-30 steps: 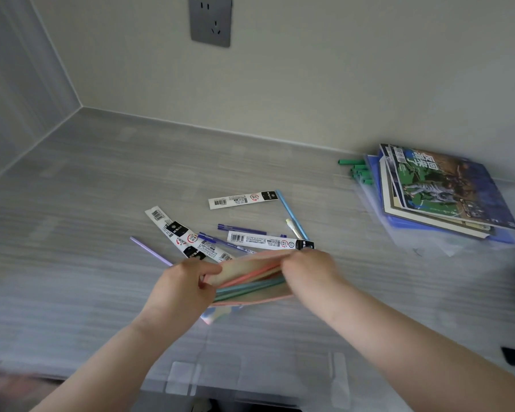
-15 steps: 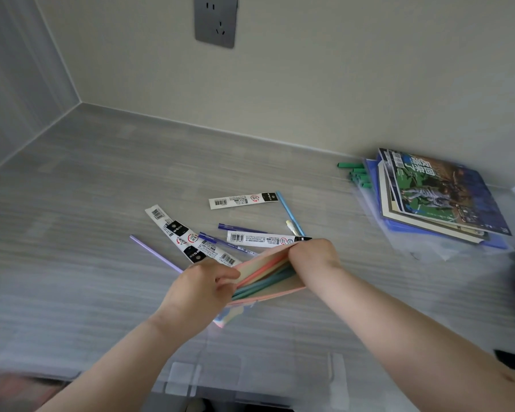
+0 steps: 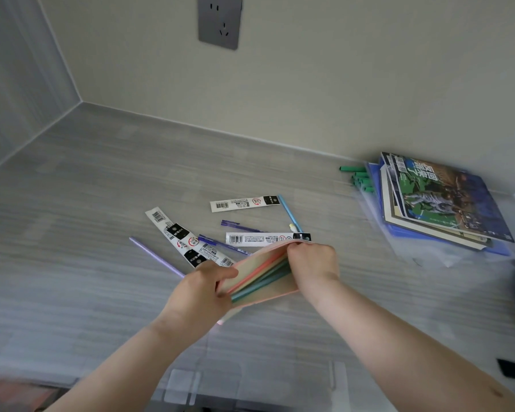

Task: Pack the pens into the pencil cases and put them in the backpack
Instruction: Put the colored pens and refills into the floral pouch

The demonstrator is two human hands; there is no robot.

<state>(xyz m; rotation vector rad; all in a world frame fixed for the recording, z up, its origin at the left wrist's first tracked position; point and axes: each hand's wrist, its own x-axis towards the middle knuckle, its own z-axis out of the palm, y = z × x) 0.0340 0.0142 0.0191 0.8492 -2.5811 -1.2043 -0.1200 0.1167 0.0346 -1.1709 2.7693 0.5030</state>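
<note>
Pink-walled, the pencil case (image 3: 277, 288) is gripped at its near end by the curled left hand (image 3: 199, 292) and pinched at its far rim by the right hand (image 3: 312, 263). Compared with a second ago, its mouth is spread wider and tipped up, so about four coloured pens (image 3: 257, 281) are shown inside and more can be added. Beyond, at least three labelled packets (image 3: 244, 205) and five loose pens (image 3: 156, 257) are counted on the desk (image 3: 72, 203). No backpack is clearly seen.
</note>
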